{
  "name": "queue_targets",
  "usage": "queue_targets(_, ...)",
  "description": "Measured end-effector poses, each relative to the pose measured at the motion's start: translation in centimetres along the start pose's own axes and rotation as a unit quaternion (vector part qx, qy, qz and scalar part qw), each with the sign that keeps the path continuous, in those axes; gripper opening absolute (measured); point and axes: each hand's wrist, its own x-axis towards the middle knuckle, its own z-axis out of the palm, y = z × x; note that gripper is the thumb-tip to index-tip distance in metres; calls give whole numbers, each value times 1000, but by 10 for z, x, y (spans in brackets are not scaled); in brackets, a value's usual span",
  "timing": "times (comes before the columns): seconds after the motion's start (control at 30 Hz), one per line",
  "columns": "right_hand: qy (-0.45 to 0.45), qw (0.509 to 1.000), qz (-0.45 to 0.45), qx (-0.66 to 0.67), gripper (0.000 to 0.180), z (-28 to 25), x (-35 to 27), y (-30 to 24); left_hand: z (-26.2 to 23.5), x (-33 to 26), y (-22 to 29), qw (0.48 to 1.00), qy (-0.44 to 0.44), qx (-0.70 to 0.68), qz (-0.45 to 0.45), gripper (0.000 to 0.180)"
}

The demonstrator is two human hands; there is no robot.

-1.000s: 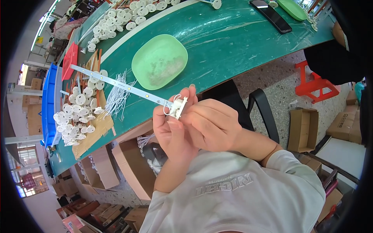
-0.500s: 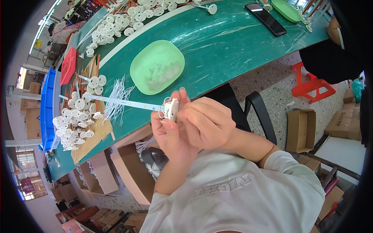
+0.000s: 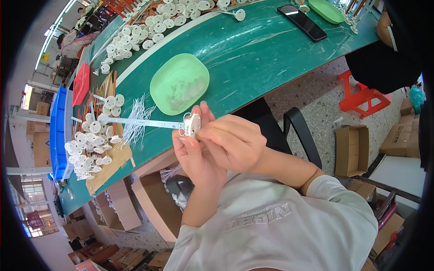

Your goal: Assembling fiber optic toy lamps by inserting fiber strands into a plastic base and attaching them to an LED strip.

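White plastic forms the round end cap (image 3: 194, 126) in your grip, with a narrow LED strip (image 3: 156, 123) extending from it to the left of the grip, its far end reaching over the capped strips (image 3: 92, 140). Your left hand (image 3: 195, 156) is closed on the cap, thumb below and fingers behind. Your right hand (image 3: 236, 137) is drawn into a pinch at the cap's flat face; its fingertips hide whether a small part is held between them, so this cannot be told. A thin white wire loop (image 3: 182, 128) stands out where the strip meets the cap.

Beyond the grip, on the green worktable (image 3: 246, 54), sits a light-green dish (image 3: 165, 74) containing small translucent pieces (image 3: 185, 94). Left of the grip lies a bundle of white wires (image 3: 135, 124); farther left stands a blue bin (image 3: 58, 131).

The step in hand appears to be fitting or adjusting work at the cap face. The next move calls for a steady left-hand hold, the strip unbent, and light right-fingertip pressure square to the face. Guard against snagging the wire loop.
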Motion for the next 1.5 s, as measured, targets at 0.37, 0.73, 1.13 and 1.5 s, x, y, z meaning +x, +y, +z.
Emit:
queue_targets(0.37, -40, 999, 4, 1, 12, 20, 11, -10, -24, 7, 7, 995, -11, -13, 102, 25)
queue_targets(0.73, -116, 974, 95, -170, 7, -14, 16, 82, -306, 72, 325, 592, 334, 718, 150, 32)
queue_targets(1.13, -144, 960, 156, -185, 5, 4, 21, 81, -481, 127, 419, 313, 299, 895, -112, 28)
queue_targets(1.5, -215, 965, -2, 147, 11, 14, 17, -4, -182, 79, 285, 721, 114, 663, 166, 33)
